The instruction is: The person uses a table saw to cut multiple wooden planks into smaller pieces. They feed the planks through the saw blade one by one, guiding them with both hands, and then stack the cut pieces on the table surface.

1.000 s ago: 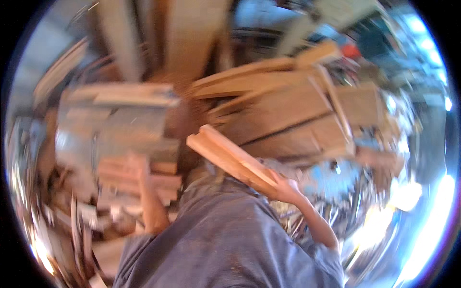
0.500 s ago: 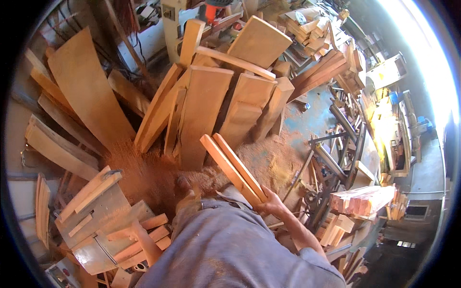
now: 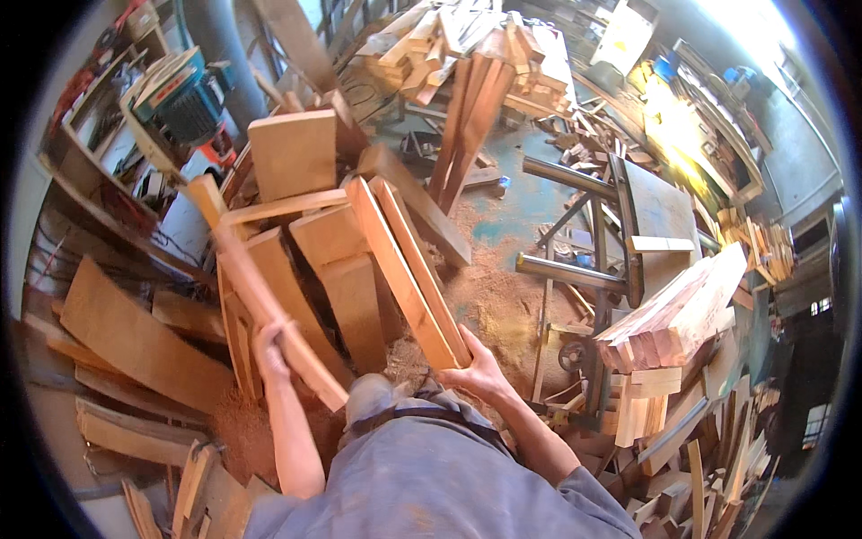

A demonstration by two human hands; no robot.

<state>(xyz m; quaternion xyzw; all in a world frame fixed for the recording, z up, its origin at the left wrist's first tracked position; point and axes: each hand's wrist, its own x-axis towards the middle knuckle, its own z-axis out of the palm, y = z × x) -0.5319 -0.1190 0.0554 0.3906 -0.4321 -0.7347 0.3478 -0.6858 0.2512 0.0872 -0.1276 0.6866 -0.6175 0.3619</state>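
Note:
My left hand (image 3: 271, 352) is closed round a long squared wooden strip (image 3: 260, 292), which slants from upper left down toward my waist and is slightly blurred. My right hand (image 3: 476, 366) grips two long wooden strips (image 3: 400, 274) side by side near their lower ends. They point up and away, with a narrow gap between them toward the top. Behind both hands, thick planks (image 3: 343, 287) lean upright in a cluster, partly hidden by the strips.
Sawdust (image 3: 503, 314) covers the floor ahead. On the right stand a metal frame (image 3: 575, 269) with rails and a stack of squared timber (image 3: 673, 314). Curved boards (image 3: 135, 337) lean at the left, near a green motor (image 3: 189, 108). More lumber (image 3: 449, 45) is piled far off.
The view has swung to the right. My left hand has come up from the lower left with a wooden strip in it. My right hand still holds its two strips.

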